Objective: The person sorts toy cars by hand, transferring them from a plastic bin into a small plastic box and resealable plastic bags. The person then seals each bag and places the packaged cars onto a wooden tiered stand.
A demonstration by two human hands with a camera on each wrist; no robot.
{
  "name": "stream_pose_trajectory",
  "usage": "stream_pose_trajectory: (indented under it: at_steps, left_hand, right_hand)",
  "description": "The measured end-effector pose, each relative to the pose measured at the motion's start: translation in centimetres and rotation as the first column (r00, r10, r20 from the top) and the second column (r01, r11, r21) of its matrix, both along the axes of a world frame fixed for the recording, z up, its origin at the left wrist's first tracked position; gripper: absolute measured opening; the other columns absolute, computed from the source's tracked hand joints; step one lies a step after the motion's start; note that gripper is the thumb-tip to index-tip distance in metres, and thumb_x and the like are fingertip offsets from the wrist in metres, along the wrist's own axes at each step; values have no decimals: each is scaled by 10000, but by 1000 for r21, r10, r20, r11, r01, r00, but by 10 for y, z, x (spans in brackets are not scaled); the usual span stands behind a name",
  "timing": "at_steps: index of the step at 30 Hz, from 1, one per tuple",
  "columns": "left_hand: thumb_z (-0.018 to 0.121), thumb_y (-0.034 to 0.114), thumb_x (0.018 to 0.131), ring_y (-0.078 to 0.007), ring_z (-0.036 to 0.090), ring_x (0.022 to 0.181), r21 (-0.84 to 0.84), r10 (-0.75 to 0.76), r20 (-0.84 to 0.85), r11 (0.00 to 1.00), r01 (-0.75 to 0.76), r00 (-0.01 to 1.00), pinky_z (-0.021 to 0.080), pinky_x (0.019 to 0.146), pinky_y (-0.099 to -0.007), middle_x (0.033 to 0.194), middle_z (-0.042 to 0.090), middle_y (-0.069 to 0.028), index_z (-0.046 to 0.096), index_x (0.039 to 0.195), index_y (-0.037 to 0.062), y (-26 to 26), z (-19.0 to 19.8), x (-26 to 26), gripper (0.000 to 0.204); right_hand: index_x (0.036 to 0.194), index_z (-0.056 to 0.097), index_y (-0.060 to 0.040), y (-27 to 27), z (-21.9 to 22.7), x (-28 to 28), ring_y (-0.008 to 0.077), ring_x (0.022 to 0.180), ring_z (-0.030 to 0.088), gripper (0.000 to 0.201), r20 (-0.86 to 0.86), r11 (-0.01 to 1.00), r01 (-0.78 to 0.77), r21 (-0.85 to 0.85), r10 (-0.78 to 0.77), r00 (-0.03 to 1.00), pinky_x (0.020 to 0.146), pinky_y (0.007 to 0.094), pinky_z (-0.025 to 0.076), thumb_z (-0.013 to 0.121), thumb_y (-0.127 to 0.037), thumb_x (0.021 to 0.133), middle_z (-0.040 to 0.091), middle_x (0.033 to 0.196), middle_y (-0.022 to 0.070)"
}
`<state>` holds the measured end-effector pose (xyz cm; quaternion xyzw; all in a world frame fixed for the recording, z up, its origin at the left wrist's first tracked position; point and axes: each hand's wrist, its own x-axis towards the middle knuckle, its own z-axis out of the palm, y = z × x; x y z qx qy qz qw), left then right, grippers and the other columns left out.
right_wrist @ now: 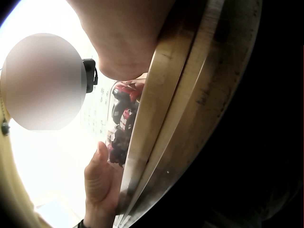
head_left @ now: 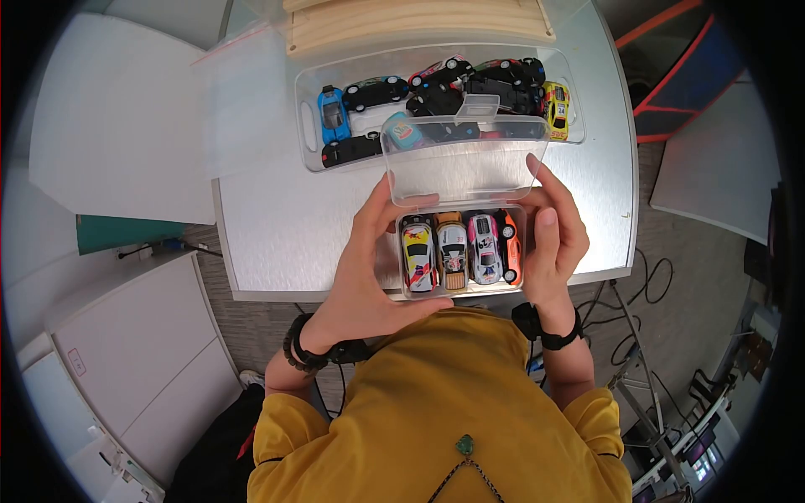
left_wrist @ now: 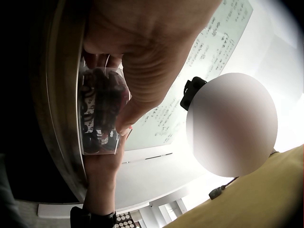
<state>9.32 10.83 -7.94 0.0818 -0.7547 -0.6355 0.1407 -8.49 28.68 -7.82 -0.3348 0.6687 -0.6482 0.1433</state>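
A small clear plastic box (head_left: 461, 293) sits near the table's front edge, with several toy cars standing side by side in it, among them a silver car (head_left: 484, 247) and an orange car (head_left: 510, 247). Its transparent lid (head_left: 461, 172) is raised at the far side. My left hand (head_left: 362, 264) grips the box from the left, thumb along the front wall and fingers round the back corner. On the right side, my right hand (head_left: 553, 239) holds the box's back corner, its index finger up at the lid's edge. In the left wrist view, the box (left_wrist: 102, 114) shows between both hands.
Beyond the lid lies a larger clear tray (head_left: 310, 109) with several toy cars, including a blue car (head_left: 333, 115) and a yellow car (head_left: 556, 109). A wooden box (head_left: 419, 25) stands behind it. A clear plastic bag (head_left: 243, 101) lies at the table's left.
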Motion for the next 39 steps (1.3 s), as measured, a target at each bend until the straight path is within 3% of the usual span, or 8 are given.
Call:
stream_pose_trajectory:
  at_steps: [7, 13, 19, 22, 23, 24, 29, 39]
  left_hand:
    - [1054, 137, 684, -313, 525, 1452, -1, 11, -28, 1000, -11, 1000, 446, 1200, -457, 1577, 513, -225, 71, 1729, 102, 0, -2, 2, 1435]
    - [1045, 123, 693, -319, 532, 1440, -60, 15, -14, 998, -16, 1000, 474, 1178, -476, 1555, 506, -222, 108, 1688, 101, -2, 0, 3, 1367]
    - [1026, 138, 718, -328, 496, 1450, 47, 61, -145, 997, -55, 987, 439, 1163, -469, 1553, 482, -184, 288, 1576, 111, 1, -18, -1, 1131]
    - [1013, 115, 732, -339, 496, 1446, 6, 12, -225, 1000, -11, 974, 454, 1141, -462, 1587, 459, -195, 408, 1498, 155, -1, -15, -3, 977]
    - [1006, 108, 741, -342, 497, 1444, 7, 16, -202, 1000, -15, 979, 462, 1129, -458, 1605, 445, -199, 490, 1445, 175, 0, -14, -2, 876]
    - [1006, 108, 741, -342, 497, 1444, 5, 18, -203, 1000, -17, 979, 462, 1129, -458, 1605, 445, -199, 490, 1445, 175, -1, -12, -1, 876]
    - [1011, 227, 757, -362, 432, 1502, -245, 12, -114, 969, -40, 993, 428, 1134, -492, 1664, 397, -182, 719, 1216, 186, 0, 1, 1, 546]
    - [1026, 207, 715, -393, 409, 1510, -166, 25, -129, 985, -46, 991, 407, 1165, -480, 1667, 352, -186, 720, 1188, 185, 9, 4, -11, 564]
  right_hand:
    - [1520, 523, 77, 0, -6, 1, 103, 862, 676, 511, 4, 999, -12, -30, 12, 1000, 764, 252, 502, 438, -290, 1174, 804, 1038, 146]
    - [1452, 524, 62, -2, -13, 2, 64, 748, 523, 668, 59, 995, 9, -102, -3, 998, 670, 242, 386, 494, -529, 1142, 745, 1042, 110]
    - [1285, 570, -42, 3, -8, -7, 237, 1192, 568, 843, 165, 966, -180, -187, 212, 963, 1021, 376, 475, 514, -832, 996, 556, 1356, 196]
    - [1266, 570, -44, 6, -3, -12, 243, 1227, 545, 938, 191, 973, -225, -52, 230, 954, 1074, 401, 434, 557, -911, 908, 521, 1408, 190]
    - [1286, 585, -54, 10, -14, -15, 257, 1271, 521, 933, 231, 951, -268, -152, 298, 926, 1112, 417, 398, 760, -838, 813, 501, 1437, 189]
    - [1286, 585, -54, 11, -10, -17, 257, 1271, 521, 933, 229, 950, -270, -154, 300, 926, 1112, 417, 398, 760, -838, 813, 501, 1437, 189]
    - [1434, 595, -95, 16, 28, -19, 383, 1380, 464, 991, -179, 887, -344, 308, 409, 895, 1160, 478, 392, 1025, -465, 622, 494, 1530, 201]
    - [1472, 569, -107, 14, 13, -11, 430, 1413, 444, 923, -129, 896, -386, 218, 419, 899, 1176, 517, 386, 981, -270, 662, 499, 1566, 198]
